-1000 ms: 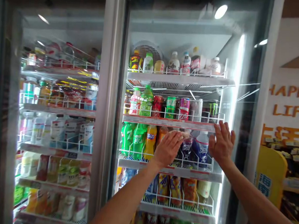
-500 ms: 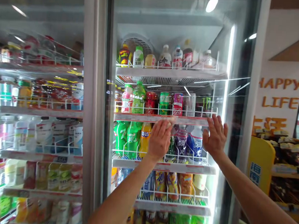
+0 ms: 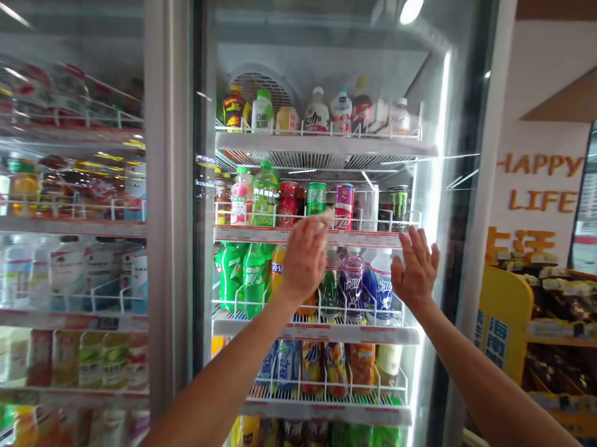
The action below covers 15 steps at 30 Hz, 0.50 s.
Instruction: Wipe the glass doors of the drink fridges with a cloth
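Observation:
My left hand (image 3: 304,260) is closed around a small pale cloth or tissue (image 3: 326,217), which pokes out past the fingertips against the glass door (image 3: 307,64) of a drinks fridge. Most of the cloth is hidden by the fingers. To the right, my right hand (image 3: 417,266) has its fingers spread, resting on or very close to the same glass. Behind the door, a green can (image 3: 316,198) stands just above my left hand. A bottle with a dark blue label (image 3: 379,288) is beside my right hand.
A metal door frame (image 3: 163,176) separates this door from a second fridge section full of bottles on the left. White wire-fronted shelves (image 3: 327,145) hold drinks behind the glass. A yellow display rack (image 3: 506,314) with packaged goods stands at the right.
The view has turned slightly right, so the fridge sits further left. My left hand and the cloth have moved a little upward on the glass. My right hand stays nearly in place.

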Available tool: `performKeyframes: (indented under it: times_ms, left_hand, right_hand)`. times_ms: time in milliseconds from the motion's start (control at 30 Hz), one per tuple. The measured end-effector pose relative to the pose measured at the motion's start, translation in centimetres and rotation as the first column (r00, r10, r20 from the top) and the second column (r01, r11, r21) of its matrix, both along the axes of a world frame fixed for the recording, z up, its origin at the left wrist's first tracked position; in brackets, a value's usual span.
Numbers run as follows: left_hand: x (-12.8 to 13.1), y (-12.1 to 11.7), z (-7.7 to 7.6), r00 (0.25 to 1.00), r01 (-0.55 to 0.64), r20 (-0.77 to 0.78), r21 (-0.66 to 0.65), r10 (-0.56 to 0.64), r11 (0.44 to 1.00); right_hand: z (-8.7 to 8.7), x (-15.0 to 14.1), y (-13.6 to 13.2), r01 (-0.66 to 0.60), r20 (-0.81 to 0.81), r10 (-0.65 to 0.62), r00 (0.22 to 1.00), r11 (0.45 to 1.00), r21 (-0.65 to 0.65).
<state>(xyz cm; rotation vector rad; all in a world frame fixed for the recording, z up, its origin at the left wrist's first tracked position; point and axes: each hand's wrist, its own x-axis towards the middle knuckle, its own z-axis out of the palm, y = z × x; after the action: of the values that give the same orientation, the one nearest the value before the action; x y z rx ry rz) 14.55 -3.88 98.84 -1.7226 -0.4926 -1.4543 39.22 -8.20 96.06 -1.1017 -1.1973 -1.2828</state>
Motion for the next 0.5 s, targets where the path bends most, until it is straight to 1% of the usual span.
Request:
performKeyframes:
  times_ms: [33,67,100,133,167,233,267,300,333,367,400,433,500]
  left_hand:
    - [1.3,-0.4,-0.2,0.992,0.006,-0.123,0.008,-0.005,1.0]
    - [1.7,-0.6,-0.3,0.975,0.012,-0.223,0.015,-0.008,1.0]
    - [1.4,-0.5,-0.2,0.96,0.016,-0.281,0.021,-0.01,1.0]
    - [0.2,-0.1,0.2,0.958,0.014,-0.286,0.025,-0.007,1.0]
    - [-1.7,0.5,0.8,0.974,0.006,-0.228,0.023,0.0,1.0]
    - [-6.0,1.9,2.5,1.0,-0.017,0.02,-0.001,0.017,1.0]
    - [-7.9,2.6,3.5,0.986,-0.021,0.165,-0.015,0.023,1.0]
    - [-9.1,3.0,4.3,0.959,-0.021,0.282,-0.026,0.028,0.999]
    - [-9.5,3.2,5.0,0.935,-0.017,0.354,-0.03,0.027,0.999]
    - [-9.0,3.2,5.4,0.926,-0.012,0.377,-0.028,0.022,1.0]
    - [-7.7,2.8,5.4,0.936,-0.009,0.352,-0.021,0.016,1.0]
    - [-5.9,2.3,5.0,0.954,-0.008,0.299,-0.013,0.012,1.0]
    - [-1.6,1.0,3.7,0.993,-0.001,0.116,0.007,0.0,1.0]
  right_hand:
    - [0.0,0.1,0.0,-0.002,0.007,0.002,1.0,1.0,0.005]
    - [0.0,0.1,0.0,-0.002,0.01,0.002,1.0,1.0,0.008]
    - [0.0,0.1,-0.1,-0.001,0.008,0.001,1.0,1.0,0.005]
    - [0.0,0.1,-0.1,0.002,0.002,-0.002,1.0,1.0,-0.001]
    - [0.1,0.0,-0.1,0.003,-0.005,-0.003,1.0,1.0,-0.008]
    - [0.0,-0.1,0.0,0.004,-0.014,-0.004,1.0,1.0,-0.015]
    - [0.0,-0.1,0.0,0.005,-0.016,-0.005,1.0,1.0,-0.011]
    - [0.0,-0.1,0.1,0.005,-0.016,-0.005,1.0,1.0,-0.003]
    - [0.0,-0.2,0.1,0.004,-0.012,-0.004,1.0,1.0,0.006]
    - [0.0,-0.2,0.1,0.003,-0.009,-0.003,1.0,1.0,0.012]
    - [0.0,-0.2,0.1,0.001,-0.007,-0.001,1.0,1.0,0.018]
    - [0.0,-0.2,0.0,-0.001,-0.005,0.001,1.0,1.0,0.019]
    - [0.0,-0.1,0.0,-0.009,-0.002,0.009,1.0,1.0,0.012]
